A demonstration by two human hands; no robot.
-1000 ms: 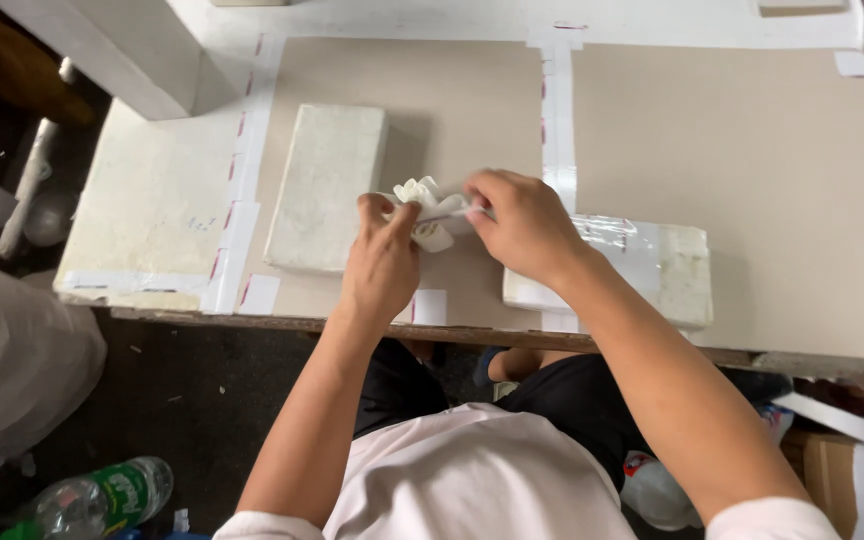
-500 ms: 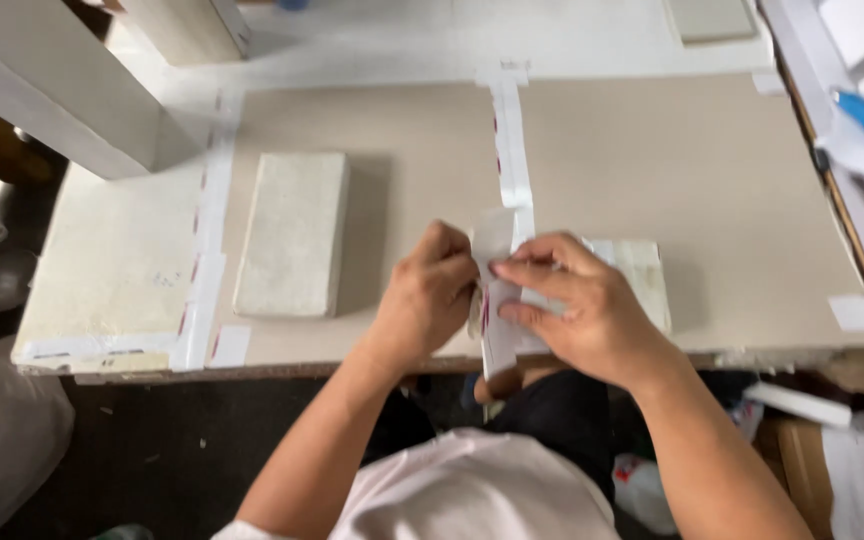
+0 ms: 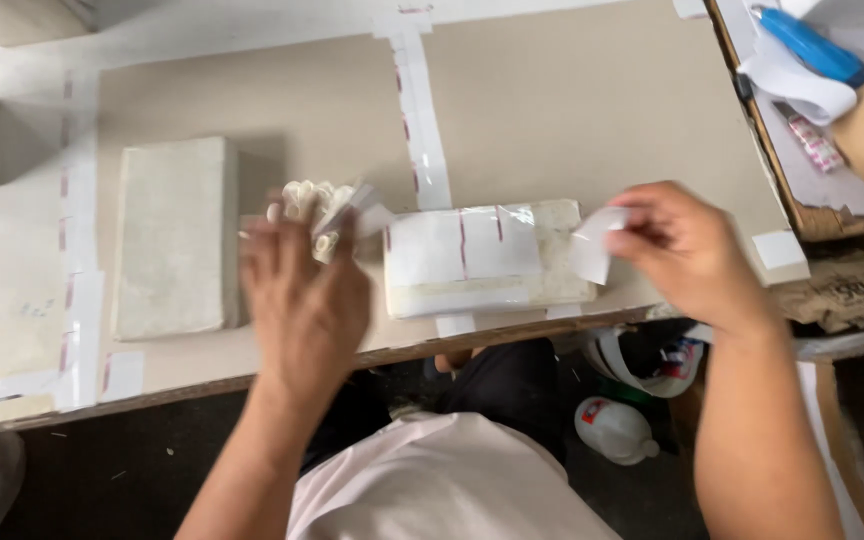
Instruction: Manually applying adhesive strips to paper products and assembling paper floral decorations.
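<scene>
Over cardboard table (image 3: 572,110), fingers (image 3: 620,236) pinching paper slip (image 3: 590,248).

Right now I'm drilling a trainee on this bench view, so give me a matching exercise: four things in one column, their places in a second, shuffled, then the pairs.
Things:
1. left hand
2. right hand
3. wrapped block
4. plain slab

Places:
A. at the table's near edge, between the two hands
B. pinching a paper slip past the block's right end
C. flat on the table, left of the left hand
D. holding a crumpled white wad

Pairs: 1-D, 2-B, 3-A, 4-C
</scene>
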